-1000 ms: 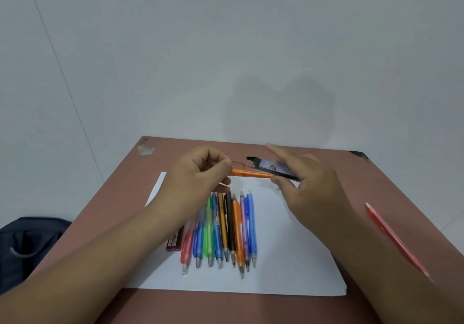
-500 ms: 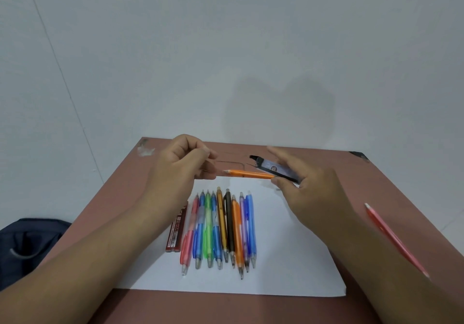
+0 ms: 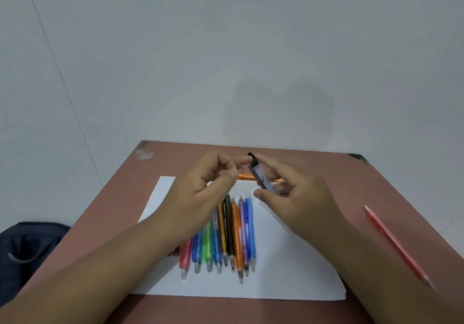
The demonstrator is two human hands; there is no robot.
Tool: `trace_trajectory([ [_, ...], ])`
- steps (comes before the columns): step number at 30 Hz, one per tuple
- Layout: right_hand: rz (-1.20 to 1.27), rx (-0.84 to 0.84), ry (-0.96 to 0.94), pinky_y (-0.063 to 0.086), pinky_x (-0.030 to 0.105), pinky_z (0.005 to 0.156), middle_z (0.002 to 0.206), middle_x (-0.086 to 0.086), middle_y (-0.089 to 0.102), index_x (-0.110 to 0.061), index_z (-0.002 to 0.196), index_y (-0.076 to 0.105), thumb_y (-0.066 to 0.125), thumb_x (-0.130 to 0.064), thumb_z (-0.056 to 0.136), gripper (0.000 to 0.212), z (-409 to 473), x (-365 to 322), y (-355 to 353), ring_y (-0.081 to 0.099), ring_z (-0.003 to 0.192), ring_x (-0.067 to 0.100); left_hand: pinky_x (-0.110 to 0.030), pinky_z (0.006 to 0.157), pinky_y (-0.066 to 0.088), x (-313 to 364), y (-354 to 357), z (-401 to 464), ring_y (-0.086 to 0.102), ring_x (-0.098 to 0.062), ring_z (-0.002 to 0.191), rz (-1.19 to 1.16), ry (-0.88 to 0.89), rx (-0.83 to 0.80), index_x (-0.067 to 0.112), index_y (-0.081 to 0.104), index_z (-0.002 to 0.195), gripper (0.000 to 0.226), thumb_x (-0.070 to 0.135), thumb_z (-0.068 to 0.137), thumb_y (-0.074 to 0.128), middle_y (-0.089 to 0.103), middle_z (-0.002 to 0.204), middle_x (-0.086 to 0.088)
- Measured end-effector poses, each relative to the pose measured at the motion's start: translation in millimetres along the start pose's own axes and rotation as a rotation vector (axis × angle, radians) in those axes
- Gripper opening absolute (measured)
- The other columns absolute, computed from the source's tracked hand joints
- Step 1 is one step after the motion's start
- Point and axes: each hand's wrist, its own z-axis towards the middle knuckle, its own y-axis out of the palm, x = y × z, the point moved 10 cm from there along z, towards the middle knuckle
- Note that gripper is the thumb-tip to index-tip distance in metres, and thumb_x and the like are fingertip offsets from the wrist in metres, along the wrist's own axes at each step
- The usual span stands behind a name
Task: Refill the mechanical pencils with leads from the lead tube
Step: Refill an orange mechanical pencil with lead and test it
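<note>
Dark lead tube (image 3: 263, 177) tilted, cap open, above coloured pencils (image 3: 226, 238)

Pencils (image 3: 226, 235) lie on paper (image 3: 288, 273), lone pencil (image 3: 394, 240) right.

Soft, even, fairly bright light falls from above and behind the camera, throwing a faint, broad grey shadow of head and shoulders onto the plain pale wall (image 3: 281, 112) past the reddish-brown counter (image 3: 326, 168). The white sheet of paper (image 3: 288, 273) is bright but not blown out, with no glare, and only weak shadows lie under the forearms. The picture is slightly soft, the fingers (image 3: 226, 163) a little smeared, and the wide lens bends straight lines towards the edges.
</note>
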Motion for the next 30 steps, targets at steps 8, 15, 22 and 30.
trace_trajectory([
  [8,0.079,0.007,0.01,0.057,0.012,0.074,0.107,-0.025,0.067,-0.057,0.14,0.042,0.075,-0.022,0.09,0.069,1,-3,-1,0.07,0.087,-0.005,-0.049,0.095,0.052,3,-10,0,0.066,-0.015,0.113,0.002,0.008,0.097,0.026,0.06,0.093,0.01,0.027,0.099,0.052,0.073,0.111,0.01],
  [15,0.147,0.042,0.056,0.053,0.009,0.074,0.094,-0.016,0.061,-0.068,0.127,0.039,0.077,-0.021,0.088,0.072,2,2,-7,0.071,0.086,0.003,-0.025,0.081,0.056,7,-30,1,0.07,-0.012,0.097,-0.031,0.01,0.259,0.018,0.06,0.094,0.01,0.014,0.1,0.054,0.075,0.096,0.006],
  [22,0.174,0.031,0.023,0.061,0.027,0.079,0.094,-0.014,0.059,-0.072,0.117,0.037,0.075,-0.018,0.09,0.071,1,-8,-6,0.072,0.091,0.004,-0.04,0.078,0.06,5,-41,-1,0.069,-0.016,0.091,0.054,-0.018,0.341,0.021,0.061,0.094,0.006,0.021,0.098,0.057,0.074,0.094,0.012],
  [30,0.186,-0.033,0.039,0.063,0.026,0.074,0.097,-0.02,0.057,-0.071,0.116,0.037,0.071,-0.023,0.092,0.064,-2,-13,4,0.07,0.098,0.003,-0.043,0.079,0.061,4,-43,-2,0.069,-0.017,0.09,0.058,-0.039,0.346,0.024,0.064,0.094,0.006,0.023,0.097,0.059,0.074,0.094,0.011],
])
